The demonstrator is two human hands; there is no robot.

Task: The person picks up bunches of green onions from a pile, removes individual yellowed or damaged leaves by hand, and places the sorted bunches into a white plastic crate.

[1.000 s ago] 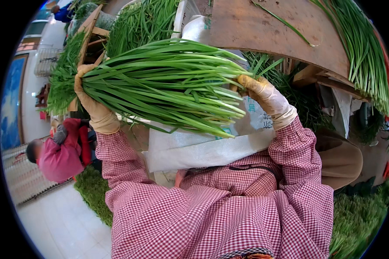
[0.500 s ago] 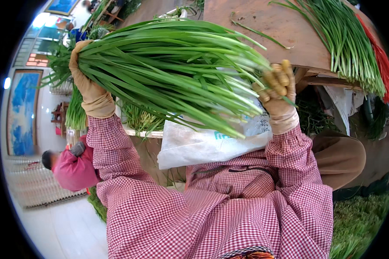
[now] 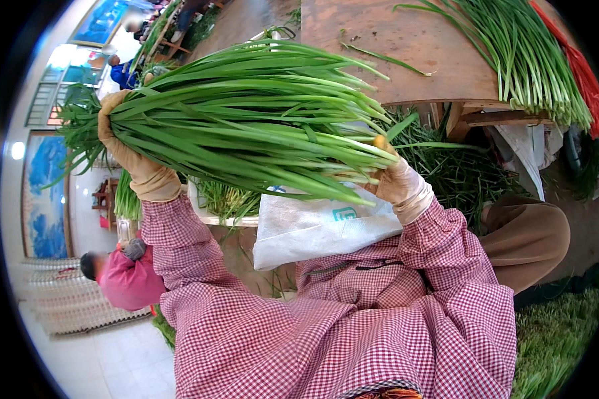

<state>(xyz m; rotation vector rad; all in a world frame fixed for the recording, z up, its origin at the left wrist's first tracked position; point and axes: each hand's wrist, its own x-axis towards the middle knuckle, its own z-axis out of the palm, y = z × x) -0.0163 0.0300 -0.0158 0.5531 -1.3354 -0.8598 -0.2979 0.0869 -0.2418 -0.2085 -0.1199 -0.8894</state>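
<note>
A large bunch of green garlic chives (image 3: 246, 120) stretches sideways in the air between my two hands. My left hand (image 3: 121, 149), in a tan glove, wraps around the leafy end, and loose tips stick out beyond it. At the pale stalk ends, my right hand (image 3: 402, 183), gloved the same way, is closed with its thumb along the edge of the stalks; the bunch hides part of its fingers. Beneath the bunch, a white woven plastic sheet (image 3: 313, 236) covers my lap.
A wooden table (image 3: 379, 40) holds more chives (image 3: 492, 60), a loose stalk (image 3: 389, 58) and red plastic strands (image 3: 589, 86). Leaf scraps (image 3: 446, 163) lie beneath. A crate (image 3: 229, 217) of chives stands behind the sheet. A person in pink (image 3: 130, 282) sits at left; greens (image 3: 559, 339) lie lower right.
My right hand has moved down and left from the raised, blurred spot beside the stalk tips, and now closes on the stalk ends. The left hand keeps its hold. The view has shifted slightly.
</note>
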